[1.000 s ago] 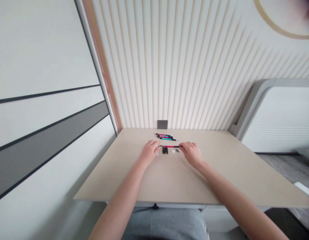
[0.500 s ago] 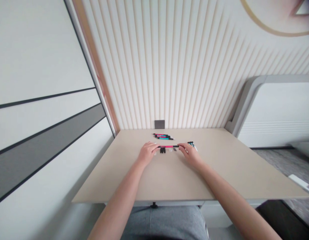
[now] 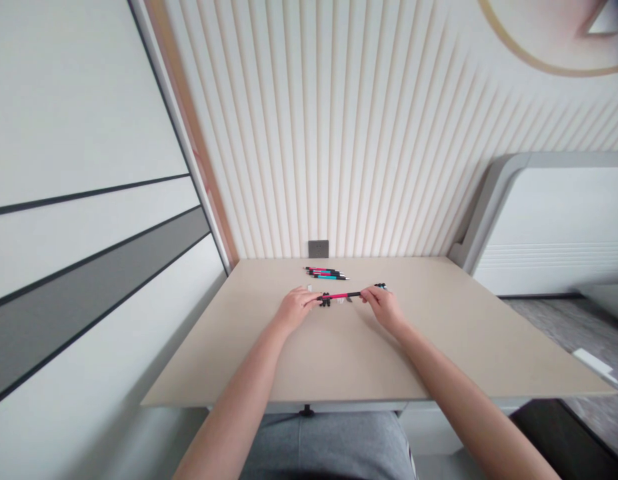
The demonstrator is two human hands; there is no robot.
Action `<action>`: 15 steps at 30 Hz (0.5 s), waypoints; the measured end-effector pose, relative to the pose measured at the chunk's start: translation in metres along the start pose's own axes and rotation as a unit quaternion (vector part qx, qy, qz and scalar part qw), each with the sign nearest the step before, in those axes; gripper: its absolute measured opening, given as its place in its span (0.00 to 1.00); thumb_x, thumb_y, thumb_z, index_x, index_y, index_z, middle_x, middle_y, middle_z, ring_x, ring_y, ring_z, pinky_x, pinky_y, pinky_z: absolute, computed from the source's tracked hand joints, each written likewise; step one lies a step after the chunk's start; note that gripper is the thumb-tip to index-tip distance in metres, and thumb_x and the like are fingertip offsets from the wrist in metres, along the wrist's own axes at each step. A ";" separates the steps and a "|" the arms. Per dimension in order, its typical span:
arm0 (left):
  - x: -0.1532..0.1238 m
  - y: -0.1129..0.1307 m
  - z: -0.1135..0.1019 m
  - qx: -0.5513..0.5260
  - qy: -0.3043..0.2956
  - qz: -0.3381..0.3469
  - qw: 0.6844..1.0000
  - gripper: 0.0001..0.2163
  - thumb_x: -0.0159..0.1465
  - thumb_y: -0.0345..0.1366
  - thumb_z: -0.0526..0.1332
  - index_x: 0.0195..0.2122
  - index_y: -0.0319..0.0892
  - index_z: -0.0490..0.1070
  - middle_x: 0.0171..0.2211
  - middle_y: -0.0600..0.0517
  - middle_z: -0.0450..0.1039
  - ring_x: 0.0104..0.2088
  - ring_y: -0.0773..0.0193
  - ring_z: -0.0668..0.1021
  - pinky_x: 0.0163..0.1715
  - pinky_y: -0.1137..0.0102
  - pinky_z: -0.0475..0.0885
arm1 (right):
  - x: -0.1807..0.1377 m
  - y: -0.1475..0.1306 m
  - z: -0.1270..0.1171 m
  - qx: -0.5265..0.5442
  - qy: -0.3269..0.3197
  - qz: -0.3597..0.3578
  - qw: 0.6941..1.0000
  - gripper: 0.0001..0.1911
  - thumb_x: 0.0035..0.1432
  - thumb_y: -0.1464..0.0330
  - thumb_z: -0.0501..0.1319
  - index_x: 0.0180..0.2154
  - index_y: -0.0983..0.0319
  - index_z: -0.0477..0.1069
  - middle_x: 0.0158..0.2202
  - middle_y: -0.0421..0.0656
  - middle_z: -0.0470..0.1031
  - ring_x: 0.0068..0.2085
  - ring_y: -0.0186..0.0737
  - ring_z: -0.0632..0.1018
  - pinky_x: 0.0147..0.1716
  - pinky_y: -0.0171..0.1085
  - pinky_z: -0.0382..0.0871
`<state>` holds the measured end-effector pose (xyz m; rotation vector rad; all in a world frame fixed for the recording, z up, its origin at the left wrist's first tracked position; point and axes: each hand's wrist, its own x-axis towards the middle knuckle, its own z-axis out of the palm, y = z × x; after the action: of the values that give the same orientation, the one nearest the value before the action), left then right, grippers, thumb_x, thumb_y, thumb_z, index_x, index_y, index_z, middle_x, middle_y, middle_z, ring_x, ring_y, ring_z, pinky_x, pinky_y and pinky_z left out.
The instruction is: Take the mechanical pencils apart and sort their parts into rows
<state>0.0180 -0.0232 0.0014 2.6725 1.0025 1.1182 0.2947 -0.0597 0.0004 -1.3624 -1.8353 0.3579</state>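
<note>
A red and black pen-like stick, perhaps a mechanical pencil (image 3: pixel 339 296), is stretched between my two hands, a little above the table. My left hand (image 3: pixel 295 309) pinches its left end, and my right hand (image 3: pixel 382 304) pinches the black right end. Beneath the pencil are small black parts (image 3: pixel 325 303), some small clear pieces (image 3: pixel 341 301) and a small dark piece (image 3: pixel 349 300). Black-tipped pale blue items (image 3: pixel 381 286) lie just behind my right hand, mostly covered by it. A white piece (image 3: pixel 309 288) shows beside my left fingers.
Several red, blue and black pencils (image 3: pixel 327 273) lie together toward the back of the beige table (image 3: pixel 329 360). A dark wall socket (image 3: pixel 319 249) sits just above the table's back edge. On the left stands a white panelled cabinet (image 3: pixel 89 280); on the right, a padded headboard (image 3: pixel 549 220).
Both hands keep hold of the pencil. Its left end has dipped toward me, so it now slants up to the right. My right hand's fingers have curled closer together around its end.
</note>
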 end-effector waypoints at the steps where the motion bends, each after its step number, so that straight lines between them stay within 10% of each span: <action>1: 0.000 0.001 -0.001 -0.004 -0.001 -0.002 1.000 0.10 0.66 0.39 0.58 0.44 0.44 0.78 0.27 0.50 0.77 0.30 0.63 0.75 0.33 0.69 0.69 | 0.000 -0.001 -0.001 0.001 0.001 -0.007 1.000 0.20 0.66 0.59 0.48 0.28 0.59 0.70 0.30 0.42 0.76 0.32 0.40 0.75 0.35 0.36 0.63; 15: 0.001 0.001 -0.006 -0.033 0.014 -0.025 0.999 0.14 0.68 0.43 0.55 0.43 0.43 0.77 0.30 0.49 0.77 0.31 0.63 0.75 0.35 0.68 0.70 | -0.001 0.004 0.004 0.042 0.006 -0.002 0.999 0.16 0.61 0.56 0.56 0.40 0.58 0.75 0.38 0.44 0.78 0.34 0.40 0.73 0.36 0.38 0.66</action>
<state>0.0150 -0.0244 0.0063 2.5721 1.0131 1.1600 0.2945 -0.0586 -0.0048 -1.2999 -1.7927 0.4185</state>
